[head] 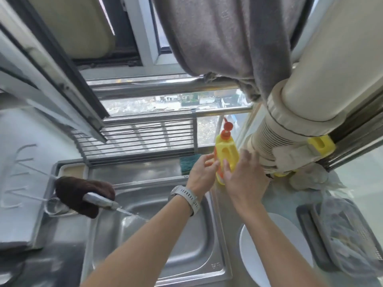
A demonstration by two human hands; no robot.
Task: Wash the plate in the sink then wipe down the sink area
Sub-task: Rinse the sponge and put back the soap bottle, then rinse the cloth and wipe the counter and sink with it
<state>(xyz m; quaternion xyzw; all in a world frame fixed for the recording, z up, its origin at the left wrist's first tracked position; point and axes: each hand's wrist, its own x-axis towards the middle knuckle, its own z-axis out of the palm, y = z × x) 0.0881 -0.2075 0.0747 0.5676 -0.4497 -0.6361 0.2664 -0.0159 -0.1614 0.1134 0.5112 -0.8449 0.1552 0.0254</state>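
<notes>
left hand [202, 172], right hand [244, 179] open beside soap bottle [226, 156] | plate [290, 239] right of sink [165, 235]

A yellow bottle [226, 154] with an orange pump stands by the window; a grey towel [228, 42] hangs above, beside a ribbed cream duct [275, 139], over a wire rack [134, 139]

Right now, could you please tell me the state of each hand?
Left hand: open, at the bottle, not gripping.
Right hand: open, against the bottle, not gripping.
</notes>
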